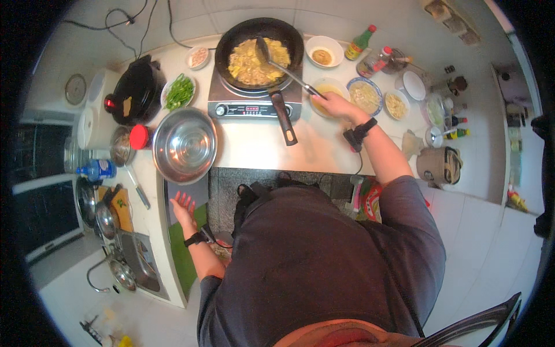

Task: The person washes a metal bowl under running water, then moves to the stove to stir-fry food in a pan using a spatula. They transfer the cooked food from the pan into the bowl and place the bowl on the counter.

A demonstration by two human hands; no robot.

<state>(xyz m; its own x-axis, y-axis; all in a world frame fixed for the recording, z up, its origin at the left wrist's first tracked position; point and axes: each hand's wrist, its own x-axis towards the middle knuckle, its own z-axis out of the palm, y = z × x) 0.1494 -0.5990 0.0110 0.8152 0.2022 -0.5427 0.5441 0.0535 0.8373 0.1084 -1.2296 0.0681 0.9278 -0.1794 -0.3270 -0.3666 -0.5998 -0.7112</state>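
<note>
My right hand [336, 105] grips the handle of a long cooking ladle [292, 74], whose dark head rests in a black wok [234, 37]. Yellow and pale brown cooked food [247, 65] covers the wok's bottom. Beneath it is an induction cooker [256, 109] with a lit display, and the wok's handle [282, 119] points towards me. My left hand [185, 212] is held off the counter with fingers apart and nothing in it. Just beyond those fingers, a shiny steel basin [184, 145] sits at the counter's edge, apart from the hand.
Chopped green peppers [178, 92] and a bowl of pink pieces [198, 57] stand left of the cooker. Several bowls, including a white bowl [324, 51], and a green bottle [360, 42] stand right. A black pot [138, 93], red-lidded jar [139, 137] and sink [141, 264] lie leftward.
</note>
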